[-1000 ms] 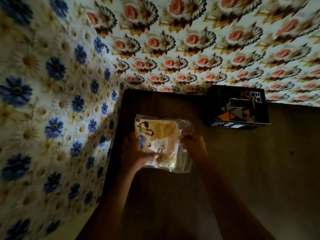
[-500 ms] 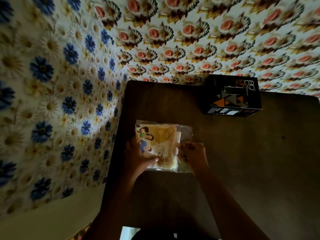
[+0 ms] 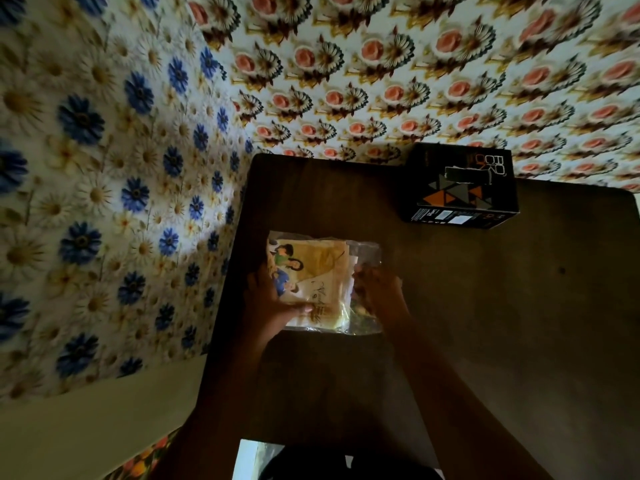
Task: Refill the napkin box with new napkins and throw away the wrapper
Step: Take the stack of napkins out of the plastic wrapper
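Left hand [image 3: 268, 303] and right hand [image 3: 375, 292] both grip the glossy, crinkled napkin pack [image 3: 313, 282]. Rectangular black box [image 3: 462, 187] sits well apart at the table [image 3: 519, 306] rear edge.

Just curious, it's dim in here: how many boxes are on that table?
1. A black box with orange and grey triangles stands at the table's far edge by the wall. None other shows, though the near edge is hidden.

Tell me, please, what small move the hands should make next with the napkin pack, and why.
Probably pull the clear wrapper open at its right side. The napkin pack lies on the table, apparently sealed, with the left hand steadying it and the right hand pinching the loose plastic there. The black napkin box waits apart at the far edge, so the napkins must come free first.
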Action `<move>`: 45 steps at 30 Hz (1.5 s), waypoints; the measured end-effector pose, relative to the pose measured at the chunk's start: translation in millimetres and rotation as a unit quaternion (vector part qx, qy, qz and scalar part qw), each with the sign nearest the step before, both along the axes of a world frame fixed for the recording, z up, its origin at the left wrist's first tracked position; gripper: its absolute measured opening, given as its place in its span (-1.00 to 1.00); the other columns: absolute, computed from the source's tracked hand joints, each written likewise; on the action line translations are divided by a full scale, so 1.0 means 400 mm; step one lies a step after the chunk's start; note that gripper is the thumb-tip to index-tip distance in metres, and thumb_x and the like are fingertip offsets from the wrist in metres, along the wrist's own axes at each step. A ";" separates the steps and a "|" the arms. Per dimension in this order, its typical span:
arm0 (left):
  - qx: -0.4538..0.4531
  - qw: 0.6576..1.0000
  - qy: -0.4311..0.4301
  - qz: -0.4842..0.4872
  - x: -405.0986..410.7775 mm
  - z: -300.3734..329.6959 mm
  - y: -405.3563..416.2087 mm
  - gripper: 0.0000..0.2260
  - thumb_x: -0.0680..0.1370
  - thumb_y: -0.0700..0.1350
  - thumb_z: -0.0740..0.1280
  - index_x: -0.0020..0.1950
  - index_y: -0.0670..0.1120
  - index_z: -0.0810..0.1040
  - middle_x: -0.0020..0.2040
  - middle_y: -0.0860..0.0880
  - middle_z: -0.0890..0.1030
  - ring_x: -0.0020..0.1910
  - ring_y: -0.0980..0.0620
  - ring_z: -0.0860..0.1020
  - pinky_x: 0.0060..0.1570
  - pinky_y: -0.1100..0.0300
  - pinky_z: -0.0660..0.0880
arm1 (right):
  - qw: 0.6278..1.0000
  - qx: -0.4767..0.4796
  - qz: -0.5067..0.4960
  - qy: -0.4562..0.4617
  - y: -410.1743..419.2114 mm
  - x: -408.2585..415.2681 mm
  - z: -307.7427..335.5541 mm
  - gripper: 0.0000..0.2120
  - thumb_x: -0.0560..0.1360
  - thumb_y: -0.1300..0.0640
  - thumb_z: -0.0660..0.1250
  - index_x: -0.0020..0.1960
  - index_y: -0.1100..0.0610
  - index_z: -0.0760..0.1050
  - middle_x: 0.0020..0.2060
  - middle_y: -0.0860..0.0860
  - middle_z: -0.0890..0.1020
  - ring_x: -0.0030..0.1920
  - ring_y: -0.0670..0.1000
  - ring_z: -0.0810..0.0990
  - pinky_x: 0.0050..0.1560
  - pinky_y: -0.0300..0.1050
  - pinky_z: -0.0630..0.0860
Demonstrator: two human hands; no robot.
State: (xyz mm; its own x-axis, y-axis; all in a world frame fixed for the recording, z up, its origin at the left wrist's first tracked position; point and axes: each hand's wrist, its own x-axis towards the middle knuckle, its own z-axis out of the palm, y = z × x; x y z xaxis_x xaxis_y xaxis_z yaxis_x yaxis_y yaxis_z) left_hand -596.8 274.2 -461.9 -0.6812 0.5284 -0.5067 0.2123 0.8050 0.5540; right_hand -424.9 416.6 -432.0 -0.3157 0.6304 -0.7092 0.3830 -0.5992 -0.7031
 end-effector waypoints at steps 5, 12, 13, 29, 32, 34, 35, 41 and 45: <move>0.007 1.000 -0.003 0.001 0.000 -0.005 -0.004 0.30 -0.11 0.43 0.54 0.54 0.05 0.16 0.44 -0.09 0.33 0.42 -0.19 0.39 0.31 -0.26 0.48 | 0.998 -0.026 -0.021 0.048 -0.005 0.022 -0.003 -0.62 0.68 -0.01 0.16 0.05 0.30 0.56 -0.26 0.15 0.60 -0.34 0.05 0.58 -0.41 -0.18 0.53; -0.001 1.000 0.001 -0.010 0.006 0.020 0.008 0.24 0.03 0.26 0.68 0.56 0.04 0.12 0.48 -0.11 0.29 0.47 -0.20 0.34 0.39 -0.25 0.42 | 0.995 0.068 0.065 0.012 -0.015 0.025 0.015 -0.92 0.55 0.29 0.37 -0.11 0.23 0.59 -0.31 0.04 0.63 -0.34 -0.04 0.58 -0.31 -0.20 0.53; -0.003 1.000 -0.002 -0.010 0.006 0.021 0.007 0.24 0.03 0.27 0.68 0.56 0.05 0.12 0.49 -0.11 0.29 0.47 -0.20 0.34 0.39 -0.25 0.42 | 0.997 0.057 0.046 0.018 -0.013 0.027 0.012 -0.91 0.56 0.33 0.33 -0.10 0.25 0.58 -0.31 0.05 0.62 -0.33 -0.03 0.57 -0.32 -0.20 0.51; 0.029 0.996 -0.042 0.067 0.003 0.023 0.032 0.01 0.17 0.44 0.55 0.49 0.01 0.35 0.41 -0.06 0.47 0.37 -0.10 0.50 0.27 -0.10 0.55 | 0.993 0.068 0.050 -0.078 0.027 -0.002 -0.015 -0.89 0.49 0.20 0.48 -0.12 0.21 0.57 -0.37 0.00 0.64 -0.41 -0.09 0.61 -0.35 -0.23 0.54; 0.095 0.975 -0.088 0.178 -0.001 0.037 0.048 -0.44 0.48 0.20 0.48 0.35 -0.10 0.51 0.22 -0.08 0.62 0.13 -0.06 0.63 -0.15 0.17 0.55 | 0.963 0.163 0.178 -0.122 0.032 -0.024 0.015 -0.80 0.48 0.08 0.50 -0.24 -0.04 0.50 -0.42 -0.23 0.50 -0.38 -0.30 0.45 -0.30 -0.57 0.31; 0.106 0.963 -0.112 0.221 -0.013 0.037 0.059 -0.54 0.49 0.06 0.52 0.31 -0.13 0.56 0.16 -0.10 0.65 0.03 -0.05 0.65 -0.17 0.16 0.56 | 0.957 0.181 0.204 -0.101 0.029 -0.039 0.021 -0.82 0.49 0.09 0.49 -0.17 -0.11 0.51 -0.39 -0.27 0.47 -0.45 -0.35 0.47 -0.34 -0.69 0.27; 0.114 0.959 -0.125 0.228 -0.020 0.030 0.061 -0.54 0.46 0.02 0.56 0.29 -0.13 0.59 0.15 -0.11 0.66 0.05 -0.07 0.66 -0.10 0.11 0.60 | 0.958 0.182 0.202 -0.093 0.028 -0.043 0.014 -0.73 0.51 0.12 0.46 -0.22 -0.16 0.45 -0.39 -0.25 0.49 -0.47 -0.35 0.52 -0.36 -0.65 0.33; 0.127 0.957 -0.180 0.188 -0.049 0.016 0.049 -0.63 0.44 -0.08 0.58 0.20 -0.10 0.61 0.03 -0.03 0.69 -0.06 0.06 0.69 -0.18 0.18 0.57 | 0.969 0.179 0.145 -0.092 0.024 -0.056 -0.031 -0.73 0.56 0.18 0.37 -0.28 -0.05 0.52 -0.42 -0.13 0.61 -0.40 -0.23 0.59 -0.40 -0.40 0.44; 0.151 0.942 -0.242 0.178 -0.064 0.019 0.042 -0.82 0.53 -0.29 0.46 0.01 -0.03 0.62 -0.17 0.08 0.72 -0.19 0.14 0.72 -0.28 0.28 0.59 | 0.975 0.146 0.142 -0.091 0.031 -0.052 -0.025 -0.73 0.50 0.27 0.42 -0.31 0.04 0.48 -0.42 -0.08 0.56 -0.40 -0.10 0.55 -0.33 -0.27 0.45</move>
